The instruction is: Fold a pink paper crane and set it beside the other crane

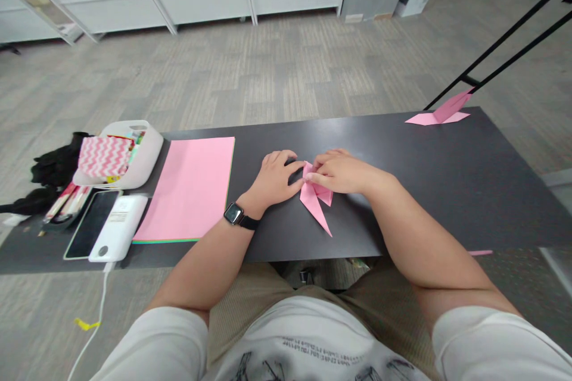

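Observation:
A partly folded piece of pink origami paper [316, 205] lies on the dark table in front of me, one long point aimed toward my body. My right hand [342, 171] pinches its upper part between thumb and fingers, covering some of the folds. On the other side, my left hand [279, 175] rests on the table with its fingers apart, thumb and index fingertips touching the paper's left edge. A finished-looking pink paper crane [442, 113] stands at the table's far right corner.
Left of my hands lies a stack of pink paper [190, 184] with a green edge below. Beyond it are a white power bank [120, 223] with a cable, a phone [92, 226], a white basket [149, 158] of packets, and a black cloth [58, 161].

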The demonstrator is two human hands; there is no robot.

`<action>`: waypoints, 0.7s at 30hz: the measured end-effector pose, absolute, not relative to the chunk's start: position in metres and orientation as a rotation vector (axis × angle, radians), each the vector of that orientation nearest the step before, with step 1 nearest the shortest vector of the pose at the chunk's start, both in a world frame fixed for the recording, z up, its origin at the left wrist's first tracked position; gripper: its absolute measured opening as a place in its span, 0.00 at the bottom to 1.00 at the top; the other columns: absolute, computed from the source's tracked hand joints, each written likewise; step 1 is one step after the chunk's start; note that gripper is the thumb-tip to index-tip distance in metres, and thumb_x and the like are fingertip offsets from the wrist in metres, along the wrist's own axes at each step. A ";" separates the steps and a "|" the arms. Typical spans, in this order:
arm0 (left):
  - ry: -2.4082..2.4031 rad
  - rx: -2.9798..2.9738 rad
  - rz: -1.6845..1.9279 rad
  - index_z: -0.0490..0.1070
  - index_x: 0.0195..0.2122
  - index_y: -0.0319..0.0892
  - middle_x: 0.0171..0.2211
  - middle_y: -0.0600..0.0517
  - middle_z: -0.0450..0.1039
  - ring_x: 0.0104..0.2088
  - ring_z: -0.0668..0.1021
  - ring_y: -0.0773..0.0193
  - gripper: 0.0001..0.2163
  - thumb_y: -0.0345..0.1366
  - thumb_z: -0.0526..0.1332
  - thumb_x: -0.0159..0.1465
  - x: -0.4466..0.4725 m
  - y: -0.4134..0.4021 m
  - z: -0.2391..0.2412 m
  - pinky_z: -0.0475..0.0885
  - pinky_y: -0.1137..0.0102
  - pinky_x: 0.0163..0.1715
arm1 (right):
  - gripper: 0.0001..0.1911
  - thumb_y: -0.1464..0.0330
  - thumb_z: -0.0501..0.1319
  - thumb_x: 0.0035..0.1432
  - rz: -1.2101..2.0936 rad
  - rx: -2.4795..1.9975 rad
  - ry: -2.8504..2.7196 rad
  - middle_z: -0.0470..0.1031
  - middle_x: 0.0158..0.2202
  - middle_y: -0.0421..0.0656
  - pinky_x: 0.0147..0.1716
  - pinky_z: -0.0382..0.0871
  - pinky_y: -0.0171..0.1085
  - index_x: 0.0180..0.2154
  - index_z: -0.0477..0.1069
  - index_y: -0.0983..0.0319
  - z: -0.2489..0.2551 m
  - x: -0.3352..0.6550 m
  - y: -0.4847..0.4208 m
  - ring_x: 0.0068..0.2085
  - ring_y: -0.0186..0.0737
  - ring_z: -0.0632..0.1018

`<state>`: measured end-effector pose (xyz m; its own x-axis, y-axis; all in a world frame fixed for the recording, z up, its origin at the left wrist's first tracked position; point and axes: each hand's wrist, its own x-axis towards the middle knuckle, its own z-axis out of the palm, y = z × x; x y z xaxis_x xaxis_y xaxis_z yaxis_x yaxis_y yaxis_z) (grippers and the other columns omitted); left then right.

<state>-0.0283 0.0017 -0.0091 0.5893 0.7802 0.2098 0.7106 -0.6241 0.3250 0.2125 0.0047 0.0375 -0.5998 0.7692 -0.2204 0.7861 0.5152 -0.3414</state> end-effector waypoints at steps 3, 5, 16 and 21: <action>1.233 2.608 0.465 0.79 0.61 0.50 0.61 0.44 0.72 0.61 0.72 0.47 0.20 0.51 0.59 0.74 -0.028 0.002 -0.012 0.66 0.50 0.65 | 0.30 0.50 0.50 0.77 -0.643 1.392 2.688 0.82 0.53 0.50 0.63 0.59 0.55 0.42 0.86 0.57 0.037 0.212 0.004 0.55 0.56 0.78; 1.236 2.605 0.456 0.79 0.62 0.50 0.61 0.44 0.72 0.61 0.72 0.47 0.21 0.51 0.60 0.74 -0.029 0.002 -0.014 0.66 0.49 0.65 | 0.29 0.51 0.50 0.77 -0.640 1.403 2.682 0.82 0.53 0.51 0.63 0.58 0.55 0.43 0.86 0.58 0.038 0.211 0.004 0.55 0.56 0.78; 0.998 2.581 0.525 0.74 0.62 0.45 0.63 0.42 0.74 0.64 0.74 0.48 0.23 0.49 0.67 0.70 -0.034 -0.015 0.001 0.65 0.51 0.71 | 0.30 0.53 0.47 0.78 -0.632 1.390 2.667 0.82 0.55 0.51 0.64 0.58 0.55 0.46 0.86 0.58 0.041 0.212 0.005 0.56 0.56 0.78; 1.008 2.625 0.386 0.71 0.66 0.43 0.66 0.40 0.73 0.69 0.73 0.45 0.27 0.51 0.67 0.71 -0.028 -0.032 -0.004 0.61 0.47 0.74 | 0.29 0.53 0.47 0.78 -0.720 1.411 2.667 0.83 0.54 0.50 0.65 0.57 0.55 0.47 0.84 0.58 0.041 0.215 0.005 0.56 0.55 0.78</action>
<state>-0.0275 -0.0324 -0.0042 0.7171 0.6829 0.1396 0.6016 -0.7075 0.3709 0.2149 0.0050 0.0413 -0.5854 0.7729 -0.2449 0.7911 0.4785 -0.3809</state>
